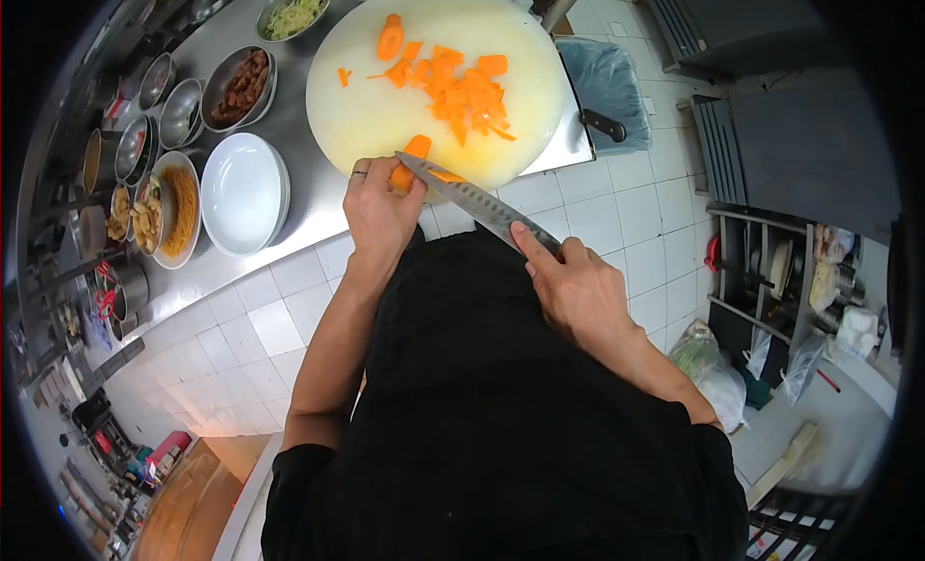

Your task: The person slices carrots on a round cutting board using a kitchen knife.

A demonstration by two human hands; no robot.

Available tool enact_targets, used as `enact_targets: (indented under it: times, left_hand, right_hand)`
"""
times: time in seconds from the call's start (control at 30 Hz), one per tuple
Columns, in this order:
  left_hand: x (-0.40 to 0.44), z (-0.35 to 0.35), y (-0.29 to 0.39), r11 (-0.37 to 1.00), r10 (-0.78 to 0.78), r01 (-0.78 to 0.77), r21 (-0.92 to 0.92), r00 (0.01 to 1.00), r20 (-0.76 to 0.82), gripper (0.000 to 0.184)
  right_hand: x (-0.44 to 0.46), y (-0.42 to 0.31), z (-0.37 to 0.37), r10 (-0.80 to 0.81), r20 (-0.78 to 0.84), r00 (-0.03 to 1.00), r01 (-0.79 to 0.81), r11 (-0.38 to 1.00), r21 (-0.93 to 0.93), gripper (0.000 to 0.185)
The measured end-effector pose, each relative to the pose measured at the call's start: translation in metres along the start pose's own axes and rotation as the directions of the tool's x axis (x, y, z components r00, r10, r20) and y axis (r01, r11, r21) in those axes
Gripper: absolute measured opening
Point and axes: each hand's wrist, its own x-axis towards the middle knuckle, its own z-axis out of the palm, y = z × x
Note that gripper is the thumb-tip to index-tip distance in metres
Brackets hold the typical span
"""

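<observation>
My left hand (381,206) is closed around a piece of carrot (414,154) at the near edge of the round white cutting board (347,118). In my right hand (575,286) is a kitchen knife (482,207), its dimpled blade slanting up and left so that the tip meets the carrot by my left fingers. A thin carrot slice (446,176) lies along the blade. Farther up the board is a loose pile of flat carrot slices (453,89), with a carrot chunk (389,39) to its left.
A second knife's black handle (604,125) juts past the counter's right corner, near a bin with a clear liner (617,79). Left of the board stand stacked white plates (241,195), a bowl of reddish-brown pieces (241,87), a bowl of green shreds (295,17) and several other bowls.
</observation>
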Motion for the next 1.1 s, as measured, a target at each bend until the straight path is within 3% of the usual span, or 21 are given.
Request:
enact_targets:
  times: [0.4, 0.67, 0.9, 0.97, 1.0, 1.03, 1.07, 1.1]
  left_hand:
    - [-0.002, 0.002, -0.003, 1.0, -0.004, 0.004, 0.011, 1.0, -0.006, 0.026]
    - [-0.002, 0.004, -0.006, 0.999, 0.007, -0.007, 0.032, 1.0, -0.011, 0.026]
    - [-0.001, -0.002, -0.004, 0.999, 0.004, -0.004, 0.033, 1.0, 0.001, 0.032]
    - [0.002, -0.01, -0.006, 0.999, -0.01, 0.009, 0.031, 1.0, 0.022, 0.034]
    - [0.004, -0.014, -0.01, 0.993, -0.092, 0.098, -0.062, 0.992, 0.083, 0.035]
    - [0.007, -0.018, -0.013, 0.971, -0.168, 0.19, -0.148, 0.974, 0.149, 0.036]
    - [0.009, -0.021, -0.015, 0.972, -0.165, 0.186, -0.145, 0.976, 0.142, 0.036]
    - [0.012, -0.026, -0.015, 0.917, -0.262, 0.312, -0.249, 0.941, 0.214, 0.036]
  right_hand:
    - [0.007, -0.001, -0.006, -0.014, 0.04, 0.999, 0.018, 0.995, -0.096, 0.049]
    - [0.034, 0.003, 0.006, 0.035, 0.097, 0.995, -0.032, 0.999, -0.025, 0.048]
    - [0.061, 0.014, 0.019, 0.031, 0.052, 0.998, -0.031, 1.0, 0.001, 0.048]
    - [0.069, 0.026, 0.019, 0.071, 0.134, 0.988, -0.119, 0.913, 0.391, 0.043]
    - [0.07, 0.026, 0.015, 0.067, 0.127, 0.99, -0.113, 0.913, 0.393, 0.043]
    - [0.072, 0.026, 0.007, 0.17, 0.195, 0.966, -0.244, 0.849, 0.468, 0.042]
    - [0.072, 0.026, -0.002, 0.26, 0.273, 0.926, -0.37, 0.763, 0.529, 0.041]
    - [0.072, 0.026, -0.009, 0.26, 0.331, 0.907, -0.414, 0.694, 0.589, 0.042]
